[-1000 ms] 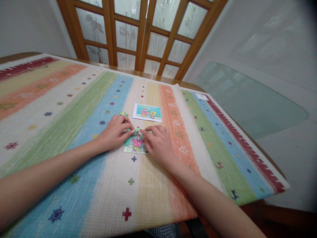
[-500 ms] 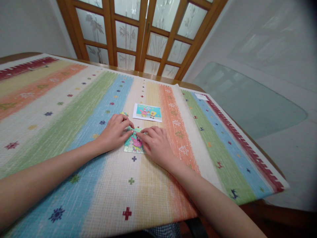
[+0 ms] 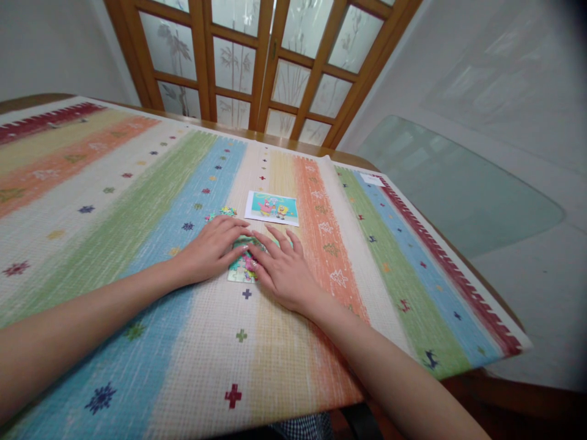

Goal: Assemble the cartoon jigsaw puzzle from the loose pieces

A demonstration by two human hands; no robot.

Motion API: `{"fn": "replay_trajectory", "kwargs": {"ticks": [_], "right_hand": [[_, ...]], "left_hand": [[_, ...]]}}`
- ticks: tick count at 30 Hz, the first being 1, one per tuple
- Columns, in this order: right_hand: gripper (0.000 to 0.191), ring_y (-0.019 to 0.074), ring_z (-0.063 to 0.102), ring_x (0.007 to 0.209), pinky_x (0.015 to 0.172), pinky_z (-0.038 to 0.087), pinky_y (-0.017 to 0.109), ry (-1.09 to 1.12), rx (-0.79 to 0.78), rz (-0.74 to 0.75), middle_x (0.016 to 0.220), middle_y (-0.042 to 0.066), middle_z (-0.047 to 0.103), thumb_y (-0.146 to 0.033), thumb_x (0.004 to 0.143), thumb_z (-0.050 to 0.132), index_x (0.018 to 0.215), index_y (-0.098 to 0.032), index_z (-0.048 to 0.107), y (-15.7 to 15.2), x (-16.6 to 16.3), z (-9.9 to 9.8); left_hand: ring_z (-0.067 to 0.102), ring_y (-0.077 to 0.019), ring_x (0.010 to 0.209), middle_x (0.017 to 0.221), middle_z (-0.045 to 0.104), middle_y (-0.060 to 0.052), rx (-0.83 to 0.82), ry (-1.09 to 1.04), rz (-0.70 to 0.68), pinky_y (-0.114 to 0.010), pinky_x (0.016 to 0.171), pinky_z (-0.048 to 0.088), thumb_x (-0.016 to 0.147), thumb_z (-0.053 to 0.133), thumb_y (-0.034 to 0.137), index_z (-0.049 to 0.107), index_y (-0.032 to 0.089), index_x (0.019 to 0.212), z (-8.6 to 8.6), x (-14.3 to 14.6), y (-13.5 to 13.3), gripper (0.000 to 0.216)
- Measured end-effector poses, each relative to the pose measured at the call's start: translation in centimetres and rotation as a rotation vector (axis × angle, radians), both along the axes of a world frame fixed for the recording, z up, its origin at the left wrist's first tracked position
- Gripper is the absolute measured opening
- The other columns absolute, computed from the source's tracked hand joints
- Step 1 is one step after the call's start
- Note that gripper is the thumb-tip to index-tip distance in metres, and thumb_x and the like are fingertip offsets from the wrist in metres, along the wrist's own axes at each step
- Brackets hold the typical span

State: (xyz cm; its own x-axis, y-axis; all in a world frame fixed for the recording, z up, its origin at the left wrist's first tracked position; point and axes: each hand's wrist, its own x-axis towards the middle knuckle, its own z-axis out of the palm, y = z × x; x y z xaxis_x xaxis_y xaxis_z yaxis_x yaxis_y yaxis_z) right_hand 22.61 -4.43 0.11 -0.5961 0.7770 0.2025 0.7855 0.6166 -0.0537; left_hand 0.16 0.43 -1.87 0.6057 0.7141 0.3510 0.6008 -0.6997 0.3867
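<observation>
a wooden table [image 3: 513, 394] fills the foreground under a striped mat [image 3: 137, 183] banded in red, orange, green, blue and cream. behind it stands a brown wooden lattice door [image 3: 265, 61] with frosted panes [image 3: 233, 64] etched with bamboo, lit by daylight. plain white walls [image 3: 55, 49] flank it, and a rounded glass tabletop [image 3: 458, 189] lies to the right.

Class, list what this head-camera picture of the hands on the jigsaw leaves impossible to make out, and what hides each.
Jigsaw, head view: mostly covered by the left hand and right hand; how complete it is cannot be told.
Loose pieces beside the left hand, head view: too small to count.
White label on the mat's far corner, head view: too small to read.
</observation>
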Motion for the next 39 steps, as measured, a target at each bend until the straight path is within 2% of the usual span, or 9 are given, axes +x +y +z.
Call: {"fn": "replay_trajectory", "kwargs": {"ticks": [2,7,14,21,31,39], "right_hand": [[0.041,0.0273,0.023,0.153,0.125,0.014,0.058,0.005,-0.004,0.008,0.158,0.001,0.045,-0.042,0.107,0.038,0.141,-0.028,0.055,0.0,0.03,-0.07],[0.043,0.0265,0.021,0.154,0.126,0.012,0.058,0.019,-0.019,0.001,0.158,0.001,0.045,-0.043,0.108,0.036,0.142,-0.026,0.056,-0.17,0.0,-0.02],[0.042,0.0253,0.023,0.153,0.125,0.015,0.058,0.037,-0.045,-0.006,0.157,0.002,0.046,-0.042,0.108,0.037,0.143,-0.027,0.054,-0.3,-0.17,-0.14],[0.044,0.0285,0.024,0.153,0.125,0.014,0.06,0.028,-0.089,-0.094,0.157,0.007,0.046,-0.04,0.107,0.04,0.145,-0.022,0.053,0.08,0.13,0.17],[0.04,0.0277,0.026,0.152,0.124,0.014,0.06,0.068,-0.088,-0.083,0.155,0.005,0.048,-0.04,0.107,0.042,0.14,-0.025,0.058,0.14,0.21,-0.19],[0.039,0.0265,0.027,0.151,0.125,0.016,0.057,0.161,-0.162,-0.075,0.154,0.005,0.05,-0.037,0.104,0.048,0.139,-0.023,0.058,0.16,0.18,-0.03]], "left_hand": [[0.045,-0.0289,0.134,0.138,0.059,-0.01,-0.027,0.013,-0.035,-0.051,0.115,0.033,0.1,0.054,0.037,0.058,0.021,0.132,0.0,-0.03,-0.03,0.036],[0.047,-0.0292,0.133,0.134,0.061,-0.011,-0.055,0.033,-0.022,-0.051,0.114,0.035,0.095,0.061,0.038,0.059,0.021,0.13,-0.29,-0.14,0.21,0.038],[0.048,-0.0299,0.133,0.133,0.061,-0.011,-0.071,0.025,-0.014,-0.052,0.113,0.037,0.095,0.06,0.043,0.061,0.021,0.123,-0.48,-0.22,0.31,0.035],[0.049,-0.0297,0.132,0.134,0.061,-0.011,-0.081,0.009,-0.017,-0.052,0.113,0.036,0.095,0.062,0.044,0.062,0.02,0.118,-0.39,-0.2,0.26,0.033],[0.049,-0.0293,0.131,0.134,0.061,-0.011,-0.067,0.027,-0.029,-0.051,0.112,0.037,0.096,0.059,0.043,0.063,0.022,0.116,-0.4,-0.25,0.35,0.029],[0.048,-0.0295,0.131,0.134,0.061,-0.01,-0.073,0.018,-0.033,-0.051,0.113,0.035,0.097,0.059,0.044,0.064,0.022,0.117,-0.26,-0.21,0.25,0.03]]}}
